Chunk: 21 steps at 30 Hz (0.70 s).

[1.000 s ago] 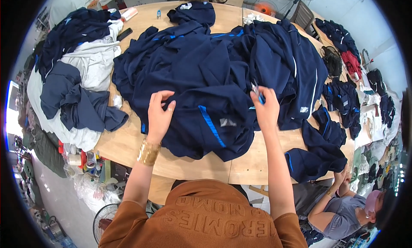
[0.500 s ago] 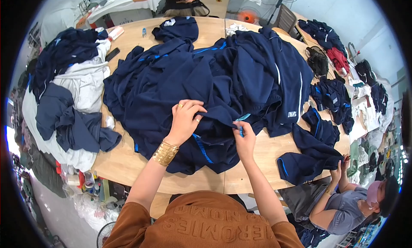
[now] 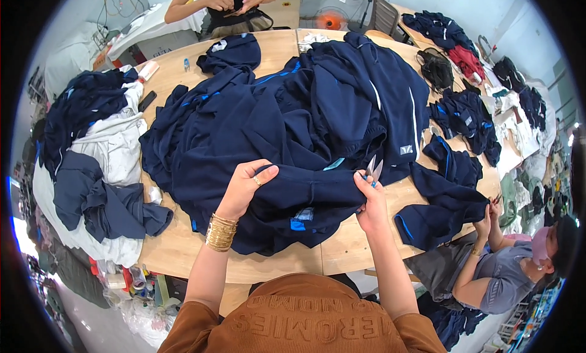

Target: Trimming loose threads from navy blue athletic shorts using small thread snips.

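Observation:
A navy garment (image 3: 311, 192) is stretched between my two hands above the large navy clothing pile (image 3: 268, 124). My left hand (image 3: 243, 187), with a ring and gold bangles at the wrist, pinches the cloth at one side, thumb on top. At the other side my right hand (image 3: 373, 208) grips the edge and also keeps a pair of small blue-handled thread snips (image 3: 376, 168), blades pointing up and away. A bright blue patch beside a pale label (image 3: 299, 222) shows on the garment's lower part. A light teal strip (image 3: 334, 164) lies just beyond the taut edge.
Grey and white clothes (image 3: 110, 194) are heaped at the left, near a dark phone (image 3: 146, 101). Another pair of blue snips (image 3: 186, 64) lies farther back. A co-worker (image 3: 500, 264) at the right handles a navy garment (image 3: 439, 200); another person (image 3: 235, 8) stands across the table.
My hands have moved apart, drawing the garment's edge taut between them. The snips' blades now stick up from my right hand, and a blue patch with a label has come into sight.

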Motion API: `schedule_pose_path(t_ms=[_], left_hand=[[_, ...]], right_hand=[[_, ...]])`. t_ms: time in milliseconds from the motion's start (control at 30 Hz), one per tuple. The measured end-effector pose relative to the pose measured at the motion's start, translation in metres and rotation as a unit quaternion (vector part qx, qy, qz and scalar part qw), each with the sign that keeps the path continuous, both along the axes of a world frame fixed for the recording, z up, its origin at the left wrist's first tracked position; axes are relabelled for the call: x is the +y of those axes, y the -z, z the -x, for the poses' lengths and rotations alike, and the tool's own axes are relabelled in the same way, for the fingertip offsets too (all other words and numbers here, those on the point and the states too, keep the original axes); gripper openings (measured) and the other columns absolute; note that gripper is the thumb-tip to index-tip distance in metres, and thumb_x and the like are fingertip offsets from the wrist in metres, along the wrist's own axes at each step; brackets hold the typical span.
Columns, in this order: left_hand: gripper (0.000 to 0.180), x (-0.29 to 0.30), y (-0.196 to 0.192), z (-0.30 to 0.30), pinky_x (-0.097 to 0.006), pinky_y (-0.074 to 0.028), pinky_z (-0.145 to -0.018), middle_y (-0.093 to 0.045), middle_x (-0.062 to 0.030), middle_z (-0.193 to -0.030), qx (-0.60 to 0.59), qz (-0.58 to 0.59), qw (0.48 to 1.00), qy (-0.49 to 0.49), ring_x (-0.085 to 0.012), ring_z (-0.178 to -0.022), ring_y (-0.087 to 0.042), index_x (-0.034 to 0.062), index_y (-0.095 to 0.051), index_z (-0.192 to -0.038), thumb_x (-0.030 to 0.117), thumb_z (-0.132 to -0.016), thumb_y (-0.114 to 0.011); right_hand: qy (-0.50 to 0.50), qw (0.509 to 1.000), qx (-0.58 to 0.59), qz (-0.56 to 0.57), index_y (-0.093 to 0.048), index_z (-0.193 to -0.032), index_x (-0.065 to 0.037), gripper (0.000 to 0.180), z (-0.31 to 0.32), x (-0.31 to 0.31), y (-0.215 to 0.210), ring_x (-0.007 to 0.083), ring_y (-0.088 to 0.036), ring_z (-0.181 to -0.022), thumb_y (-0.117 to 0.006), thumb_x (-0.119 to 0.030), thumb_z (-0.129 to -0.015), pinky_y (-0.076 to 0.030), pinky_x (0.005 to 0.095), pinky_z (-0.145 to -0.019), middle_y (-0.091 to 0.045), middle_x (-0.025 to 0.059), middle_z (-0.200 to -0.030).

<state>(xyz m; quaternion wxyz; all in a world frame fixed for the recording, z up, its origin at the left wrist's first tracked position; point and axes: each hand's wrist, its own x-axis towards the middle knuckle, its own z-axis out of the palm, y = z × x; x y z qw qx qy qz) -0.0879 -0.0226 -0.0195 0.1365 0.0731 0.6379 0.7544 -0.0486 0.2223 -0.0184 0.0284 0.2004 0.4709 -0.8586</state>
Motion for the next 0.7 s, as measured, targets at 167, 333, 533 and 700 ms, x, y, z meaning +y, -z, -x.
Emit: schedule_pose_path(t_ms=[167, 333, 533, 700], left_hand=[[0.015, 0.010, -0.011, -0.011, -0.018, -0.042, -0.067, -0.060, 0.0030, -0.076, -0.031, -0.040, 0.999, 0.009, -0.0030, -0.070, -0.051, -0.0003, -0.061, -0.081, 0.013, -0.086, -0.060], [0.013, 0.027, -0.034, -0.030, -0.018, -0.042, -0.065, -0.060, 0.0024, -0.076, -0.037, -0.069, 0.997, 0.011, -0.0034, -0.069, -0.051, 0.0001, -0.061, -0.080, 0.012, -0.085, -0.060], [0.014, 0.064, -0.064, -0.050, -0.017, -0.041, -0.064, -0.058, 0.0034, -0.074, -0.013, -0.054, 0.998, 0.030, -0.0028, -0.068, -0.049, 0.0002, -0.060, -0.080, 0.013, -0.085, -0.061], [0.014, 0.104, -0.091, -0.067, -0.017, -0.041, -0.064, -0.058, 0.0032, -0.073, -0.008, -0.046, 0.998, 0.039, -0.0028, -0.067, -0.050, 0.0002, -0.060, -0.080, 0.013, -0.084, -0.062]], right_hand=[[-0.009, 1.000, 0.006, 0.021, -0.056, -0.086, -0.012, 0.010, -0.012, 0.013, -0.002, 0.0000, -0.047, -0.048, -0.064, -0.017, -0.082, -0.027, 0.0159, -0.037, -0.055, -0.0071, -0.069], [-0.023, 0.997, 0.018, 0.076, -0.056, -0.086, -0.011, 0.010, -0.027, 0.033, -0.018, -0.0006, -0.045, -0.049, -0.064, -0.014, -0.081, -0.028, 0.0149, -0.040, -0.055, -0.0074, -0.070], [-0.053, 0.982, 0.072, 0.169, -0.056, -0.090, -0.007, 0.010, -0.046, 0.079, -0.034, 0.0158, -0.061, -0.074, -0.061, -0.010, -0.082, -0.050, 0.0292, -0.073, -0.062, 0.0040, -0.082], [-0.041, 0.980, 0.093, 0.171, -0.055, -0.089, -0.004, 0.011, -0.068, 0.120, -0.054, 0.0145, -0.061, -0.071, -0.059, -0.012, -0.082, -0.050, 0.0277, -0.069, -0.061, 0.0053, -0.079]])
